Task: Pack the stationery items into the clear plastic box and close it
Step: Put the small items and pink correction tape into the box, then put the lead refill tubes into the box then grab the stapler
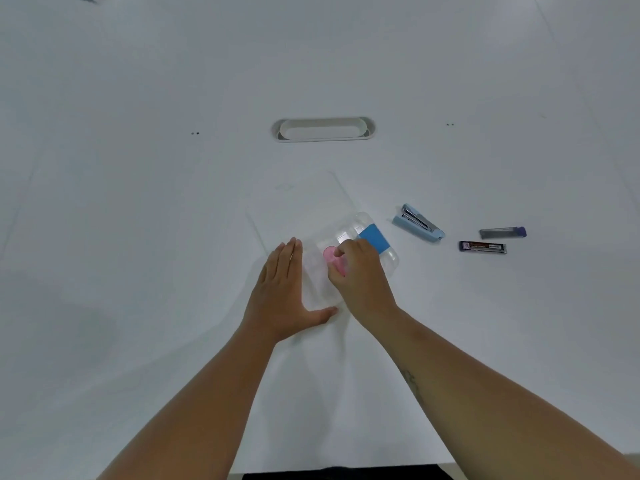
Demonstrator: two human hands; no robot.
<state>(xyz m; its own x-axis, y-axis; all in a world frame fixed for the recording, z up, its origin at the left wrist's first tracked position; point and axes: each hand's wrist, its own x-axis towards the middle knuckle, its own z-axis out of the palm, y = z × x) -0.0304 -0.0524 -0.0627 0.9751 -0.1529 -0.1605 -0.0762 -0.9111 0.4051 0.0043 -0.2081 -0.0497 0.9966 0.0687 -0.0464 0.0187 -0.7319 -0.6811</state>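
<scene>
The clear plastic box (389, 259) lies on the white table, its transparent lid (301, 202) swung open behind it. A blue item (374, 237) rests inside at the far end. My right hand (360, 275) is over the box, fingers pinched on a pink item (329, 255) inside it. My left hand (284, 285) lies flat against the box's left side, fingers straight, thumb along the near edge. To the right on the table lie a light blue stapler (419, 223) and two pencil-lead cases, one dark (483, 247) and one grey with a purple cap (504, 232).
An oval cable slot (323, 129) is set into the table farther back. The table's near edge (346, 471) runs just below my forearms.
</scene>
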